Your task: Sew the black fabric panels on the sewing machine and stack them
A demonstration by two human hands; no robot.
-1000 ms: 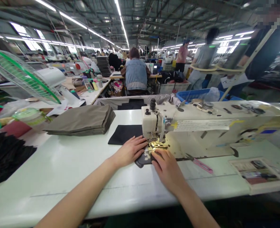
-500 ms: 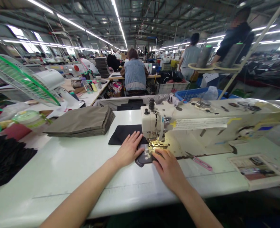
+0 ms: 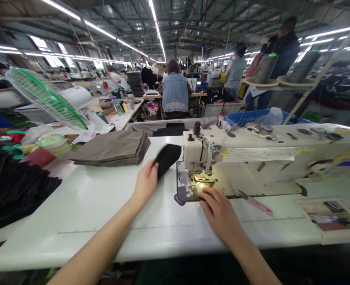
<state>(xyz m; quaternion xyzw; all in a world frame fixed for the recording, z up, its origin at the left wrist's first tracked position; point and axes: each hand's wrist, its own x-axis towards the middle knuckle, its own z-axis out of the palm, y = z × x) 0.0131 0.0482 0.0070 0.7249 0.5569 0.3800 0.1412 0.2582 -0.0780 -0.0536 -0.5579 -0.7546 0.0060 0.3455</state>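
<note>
My left hand (image 3: pixel 146 180) is closed on the near edge of a black fabric piece (image 3: pixel 168 157), which is lifted and tilted left of the sewing machine's needle. My right hand (image 3: pixel 220 209) rests on the front of the machine bed, with its fingers stretched out and slightly bent by the brass-coloured guide (image 3: pixel 203 179). No cloth shows under those fingertips. The white sewing machine (image 3: pixel 252 158) stands at the right of the pale table. Pink-handled thread snips (image 3: pixel 256 202) lie on the table to the right of my right hand.
A stack of grey-brown fabric pieces (image 3: pixel 112 147) lies at back left. Black pieces (image 3: pixel 11 186) are heaped at the far left, below a green-rimmed fan (image 3: pixel 47 95). A parts tray (image 3: pixel 330 217) sits at right. Beyond the table, a person (image 3: pixel 175 89) sits with their back turned.
My left hand has picked the black fabric piece up off the table beside the needle and moved left with it. My right hand stays at the machine bed. The view has shifted slightly.
</note>
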